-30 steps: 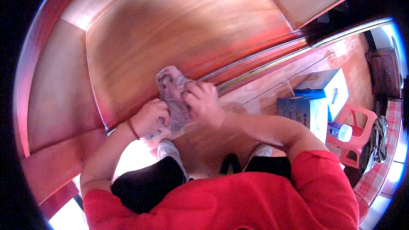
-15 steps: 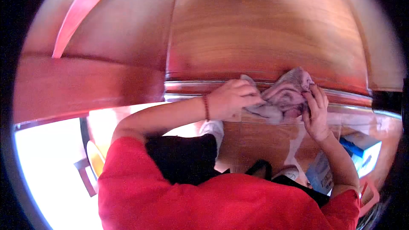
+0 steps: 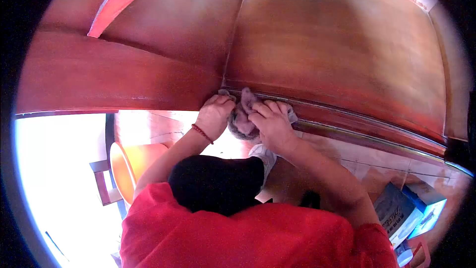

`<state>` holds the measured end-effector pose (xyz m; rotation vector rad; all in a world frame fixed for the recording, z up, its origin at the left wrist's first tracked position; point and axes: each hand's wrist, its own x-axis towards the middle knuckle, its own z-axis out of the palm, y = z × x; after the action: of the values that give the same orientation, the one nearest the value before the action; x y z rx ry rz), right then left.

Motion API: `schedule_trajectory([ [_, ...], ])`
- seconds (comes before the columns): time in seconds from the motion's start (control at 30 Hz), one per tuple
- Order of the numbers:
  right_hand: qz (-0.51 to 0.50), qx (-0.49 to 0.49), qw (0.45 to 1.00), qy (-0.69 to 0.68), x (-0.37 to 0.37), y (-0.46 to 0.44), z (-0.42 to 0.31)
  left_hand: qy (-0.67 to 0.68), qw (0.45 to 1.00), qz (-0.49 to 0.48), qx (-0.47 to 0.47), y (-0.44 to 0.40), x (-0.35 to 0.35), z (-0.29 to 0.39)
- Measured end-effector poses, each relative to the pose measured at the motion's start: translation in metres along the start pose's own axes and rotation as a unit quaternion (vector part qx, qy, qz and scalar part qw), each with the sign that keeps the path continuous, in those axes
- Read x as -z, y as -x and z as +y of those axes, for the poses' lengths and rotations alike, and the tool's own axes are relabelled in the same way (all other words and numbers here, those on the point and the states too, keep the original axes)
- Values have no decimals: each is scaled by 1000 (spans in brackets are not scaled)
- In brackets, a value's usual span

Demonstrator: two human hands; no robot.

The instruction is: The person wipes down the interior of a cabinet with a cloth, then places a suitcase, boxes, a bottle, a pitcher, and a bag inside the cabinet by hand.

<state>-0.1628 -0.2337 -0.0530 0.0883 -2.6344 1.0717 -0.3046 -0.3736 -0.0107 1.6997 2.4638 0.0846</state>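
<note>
A crumpled greyish-pink cloth (image 3: 243, 121) is bunched against the front edge of the reddish-brown wooden surface (image 3: 337, 44), near a corner where the panels meet. My left hand (image 3: 216, 114), with a red bead bracelet (image 3: 202, 133) at the wrist, grips the cloth's left end with curled fingers. On its right part, my right hand (image 3: 273, 125) presses and holds the cloth, fingers bent over it. Metal-like rails (image 3: 367, 128) run along the edge to the right of the hands.
An orange bucket (image 3: 130, 166) stands on the floor at lower left. Boxes (image 3: 396, 213) and part of a pink stool (image 3: 421, 254) are at lower right. A curved pink-red piece (image 3: 119, 2) rises at upper left. My shoe (image 3: 264, 158) is below the cloth.
The view has swung left. Both hands have moved with the cloth along the edge to the panel corner, and the cloth is bunched smaller. The orange bucket shows more.
</note>
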Motion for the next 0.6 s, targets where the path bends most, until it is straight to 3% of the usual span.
schedule_trajectory([
  [0.03, -2, -4, 1000, -4, 1, -2, 1, -23, 999, 43, -25, -5, 3, 0],
  [0.1, 98, -59, 989, -94, 10, -4, -1, -42, 994, 89, -47, -17, 5, 6],
  [0.13, 146, -50, 986, -63, 7, -1, 4, -57, 995, 76, 15, -29, 1, 9],
  [0.17, 138, -51, 987, -63, 7, -3, 5, -71, 992, 64, 79, -39, -2, 7],
  [0.2, 122, -57, 991, 23, 8, -5, 5, -132, 989, 56, 37, -45, -12, -4],
  [0.27, 84, -51, 985, 145, 3, -8, 5, -88, 993, 21, 81, -48, -14, -7],
  [0.33, 72, -48, 984, 154, 2, -11, 6, -56, 989, -9, 139, -51, -16, -6],
  [0.47, 32, -23, 993, 115, 18, -11, 8, -133, 978, -55, 152, -59, -10, 3],
  [0.53, 35, -11, 993, 109, 21, -9, 12, -190, 970, -108, 103, -59, -11, 3],
  [0.6, 37, 3, 994, 103, 23, -5, 11, -242, 965, -64, 79, -51, -18, 1],
])
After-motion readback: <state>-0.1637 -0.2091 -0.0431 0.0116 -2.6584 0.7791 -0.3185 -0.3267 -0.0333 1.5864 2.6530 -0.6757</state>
